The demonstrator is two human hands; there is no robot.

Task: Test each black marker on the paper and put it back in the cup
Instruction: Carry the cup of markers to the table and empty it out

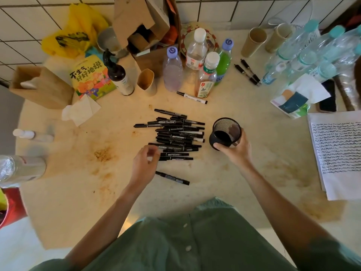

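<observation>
A pile of several black markers (175, 133) lies on the stained table (88, 182) at the middle. One marker (172, 178) lies apart, nearer to me, and another black-and-white marker (192, 97) lies farther back by the bottles. My right hand (233, 148) grips a black mesh cup (224, 133), tilted toward the pile, with no markers visible inside. My left hand (145, 161) hovers at the pile's near left edge, fingers loosely curled; whether it touches a marker is blurred. A stack of paper (340, 153) covered in black wavy lines lies at the right.
Plastic bottles (195, 63) stand behind the pile, more bottles (312, 51) at the back right. Paper cups (254, 42), a pump bottle (119, 75), a cardboard box (140, 22), a book (91, 77), tissues (81, 110), two pens (248, 72) and a phone (328, 100) crowd the table's far side.
</observation>
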